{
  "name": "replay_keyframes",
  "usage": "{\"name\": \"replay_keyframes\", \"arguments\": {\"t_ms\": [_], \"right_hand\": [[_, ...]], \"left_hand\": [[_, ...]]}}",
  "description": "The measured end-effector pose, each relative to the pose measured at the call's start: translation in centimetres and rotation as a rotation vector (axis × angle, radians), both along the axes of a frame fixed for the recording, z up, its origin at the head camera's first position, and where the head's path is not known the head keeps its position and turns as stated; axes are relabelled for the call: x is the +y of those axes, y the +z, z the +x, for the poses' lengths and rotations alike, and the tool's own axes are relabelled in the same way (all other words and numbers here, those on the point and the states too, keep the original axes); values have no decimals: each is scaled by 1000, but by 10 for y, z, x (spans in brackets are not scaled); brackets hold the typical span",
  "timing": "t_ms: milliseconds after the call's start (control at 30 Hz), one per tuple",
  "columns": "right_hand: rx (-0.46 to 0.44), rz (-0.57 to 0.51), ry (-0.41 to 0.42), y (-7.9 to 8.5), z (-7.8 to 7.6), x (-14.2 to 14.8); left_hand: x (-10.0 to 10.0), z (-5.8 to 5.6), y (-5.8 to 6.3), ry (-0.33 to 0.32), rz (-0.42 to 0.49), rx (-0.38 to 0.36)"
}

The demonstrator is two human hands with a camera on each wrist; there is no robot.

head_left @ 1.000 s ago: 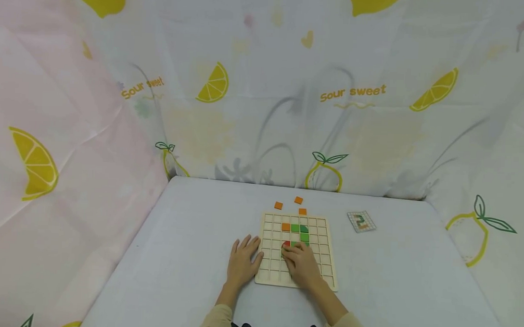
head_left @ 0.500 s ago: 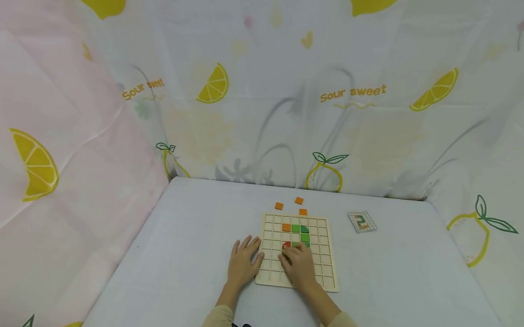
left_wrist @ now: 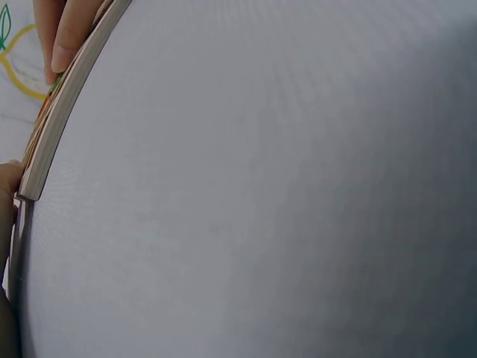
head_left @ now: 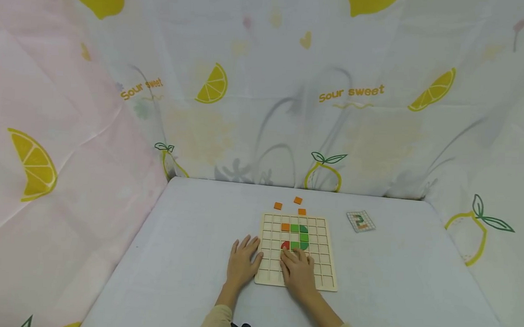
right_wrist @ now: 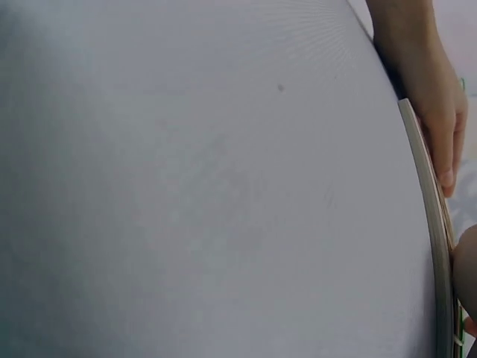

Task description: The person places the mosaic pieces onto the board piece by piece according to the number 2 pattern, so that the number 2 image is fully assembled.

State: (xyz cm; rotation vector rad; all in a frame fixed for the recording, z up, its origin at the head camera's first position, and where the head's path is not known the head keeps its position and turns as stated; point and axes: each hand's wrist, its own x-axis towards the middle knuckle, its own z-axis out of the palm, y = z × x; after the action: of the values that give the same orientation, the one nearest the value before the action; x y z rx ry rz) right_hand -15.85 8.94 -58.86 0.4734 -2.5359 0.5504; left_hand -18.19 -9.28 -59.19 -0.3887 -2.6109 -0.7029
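A pale wooden grid board (head_left: 268, 277) lies on the table in the head view. Set in its squares are an orange tile (head_left: 285, 227), light green square tiles (head_left: 304, 237), dark green rounded tiles (head_left: 304, 228) and a red rounded tile (head_left: 285, 244). My left hand (head_left: 241, 264) rests flat at the board's left edge, fingers spread, thumb touching the rim. Over the board's lower middle, my right hand (head_left: 299, 275) rests its fingertips just below the red and green tiles; whatever lies under them is hidden. The wrist views catch mainly the board's edge (left_wrist: 56, 134) and parts of hands.
Behind the board lie three loose orange tiles (head_left: 278, 206). To the right is a small card (head_left: 361, 221) printed with a coloured grid pattern. The white table (head_left: 190, 238) meets a lemon-print cloth (head_left: 263, 134) at the back and sides.
My right hand has drawn slightly toward me, with its fingertips off the red and green tiles, which show more fully. My left hand stays in place.
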Motion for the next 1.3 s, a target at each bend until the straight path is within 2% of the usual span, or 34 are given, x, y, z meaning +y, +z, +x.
{"name": "replay_keyframes", "arguments": {"t_ms": [133, 267, 633, 733, 800, 900, 1000, 1133, 1233, 1300], "right_hand": [[-69, -47, -3, 4, -4, 2], [-131, -125, 28, 9, -11, 7], [-145, -219, 69, 11, -22, 11], [-172, -253, 95, 18, -32, 16], [-179, -305, 95, 23, -46, 22], [-179, -379, 28, 28, -72, 32], [-206, -366, -97, 32, -98, 40], [-349, -234, -255, 36, -124, 43], [-466, -159, -340, 40, -136, 41], [-516, -148, -390, 44, -141, 38]], "left_hand": [[0, -1, -1, -2, 2, 10], [-1, -1, -2, 1, -5, 0], [-1, -1, -1, 10, -10, -16], [-1, -1, -1, 5, -2, -30], [-1, -1, -1, 4, -5, -34], [-1, -1, -2, 12, -15, -31], [-2, -2, -3, 19, -22, -25], [-3, -1, -4, 18, -18, -35], [-2, -1, -3, 17, -16, -45], [-1, -1, -4, 17, -13, -48]]}}
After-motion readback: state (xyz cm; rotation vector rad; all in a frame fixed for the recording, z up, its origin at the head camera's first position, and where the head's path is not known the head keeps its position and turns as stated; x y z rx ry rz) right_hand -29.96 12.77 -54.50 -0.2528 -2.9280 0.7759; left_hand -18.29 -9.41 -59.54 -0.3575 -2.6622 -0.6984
